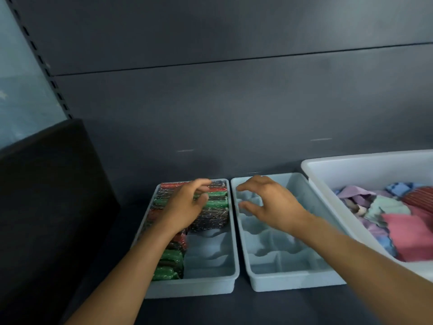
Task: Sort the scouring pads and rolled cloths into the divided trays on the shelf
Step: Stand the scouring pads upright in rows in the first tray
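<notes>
The pads point(212, 208), red, green and dark, lie crosswise, long axes 9-to-3, filling the left tray point(212, 281) except its 5 o'clock corner; too blurred to count. Left hand point(185, 211) hovers over them, right hand point(273, 207) over the second, bare tray point(293, 281), both with fingers spread, holding nothing. Loose cloths point(396, 221) fill one white bin point(351, 163) at 3 o'clock.

1. The left tray's point(230, 254) left column and far right cells are filled by wrapped scouring pads point(216, 208); only its near right cells are left open.
2. The right tray point(293, 281) is unfilled, though partly covered by the right hand point(273, 204).
3. A black box point(46, 195) blocks the left side.
</notes>
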